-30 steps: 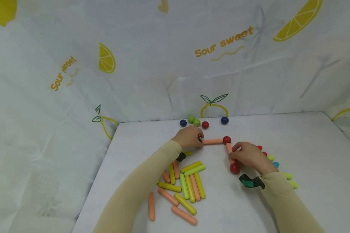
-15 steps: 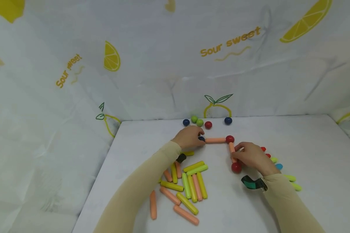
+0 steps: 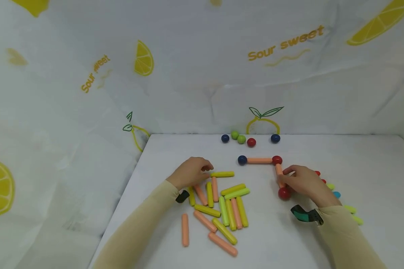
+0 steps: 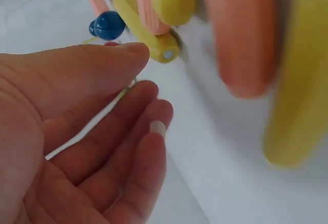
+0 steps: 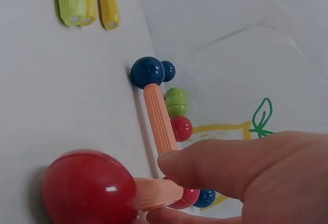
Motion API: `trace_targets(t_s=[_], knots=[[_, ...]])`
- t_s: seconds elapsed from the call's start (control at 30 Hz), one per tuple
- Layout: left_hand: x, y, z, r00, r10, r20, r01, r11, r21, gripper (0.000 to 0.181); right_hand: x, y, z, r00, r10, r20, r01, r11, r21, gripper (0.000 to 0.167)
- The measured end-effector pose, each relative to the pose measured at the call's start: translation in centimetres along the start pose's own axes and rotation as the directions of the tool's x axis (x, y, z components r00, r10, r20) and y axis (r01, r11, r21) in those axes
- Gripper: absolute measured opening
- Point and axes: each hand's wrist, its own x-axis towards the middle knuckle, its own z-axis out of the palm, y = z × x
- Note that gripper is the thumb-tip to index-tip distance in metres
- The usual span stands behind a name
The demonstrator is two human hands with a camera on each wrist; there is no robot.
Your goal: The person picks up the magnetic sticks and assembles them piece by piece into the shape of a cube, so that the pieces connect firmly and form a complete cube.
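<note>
In the head view my right hand (image 3: 304, 184) pinches an orange stick (image 3: 279, 170) that joins a near red ball (image 3: 284, 193) to a far red ball (image 3: 277, 160). From the far ball a second orange stick (image 3: 259, 160) runs left to a dark blue ball (image 3: 242, 160), forming a corner on the table. My thumb lies over the held stick in the right wrist view. Holding nothing, my left hand (image 3: 191, 172) hovers by a yellow stick (image 3: 222, 174) at the pile's far end. Its fingers bend loosely, with a gap to the thumb in the left wrist view.
Loose yellow, lime and orange sticks (image 3: 225, 231) lie left of centre. Along the back edge sit blue, green and red balls, including a red ball (image 3: 251, 142). More coloured pieces, one a blue piece (image 3: 336, 194), lie partly behind the right forearm. A printed white sheet rises behind.
My left hand has let go of the blue ball and moved left and nearer, over to the sticks. The right hand keeps its grip on the orange stick. The head view has shifted left.
</note>
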Motion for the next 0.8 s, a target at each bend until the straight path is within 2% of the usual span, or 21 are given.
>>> trace_targets(t_s=[0.13,0.23,0.3,0.5,0.6,0.7,0.8], knots=[[-2.3,-0.5,0.2,0.998,0.054,0.035,-0.055,0.999,0.003,0.019,-0.7,0.6,0.0,1.0,-0.029,-0.007,0.029,0.999,-0.021,0.067],[-3.6,-1.0,0.6,0.988,0.134,0.083,-0.136,0.99,0.025,0.019,-1.1,0.9,0.1,1.0,-0.027,-0.005,0.027,0.999,-0.027,0.069],[-4.2,-1.3,0.7,0.98,0.178,0.093,-0.183,0.982,0.054,0.02,-1.3,0.9,0.2,1.0,-0.027,-0.006,0.027,0.999,-0.027,0.07],[-4.3,-2.0,1.3,0.955,0.278,0.103,-0.294,0.936,0.196,0.02,-2.1,1.6,0.5,0.999,-0.049,-0.01,0.049,0.999,-0.024,0.069],[-4.1,-1.8,1.3,0.946,0.312,0.09,-0.325,0.913,0.249,0.014,-2.4,1.8,0.7,0.999,-0.048,0.005,0.048,0.999,-0.008,0.071],[-4.0,-1.0,0.8,0.947,0.316,0.047,-0.318,0.914,0.254,0.008,-2.5,1.7,0.8,0.999,-0.044,0.006,0.043,0.999,0.011,0.072],[-3.9,0.4,-0.1,0.955,0.298,0.001,-0.293,0.939,0.182,0.012,-2.5,1.6,0.7,0.999,-0.049,-0.004,0.049,0.999,0.009,0.071]])
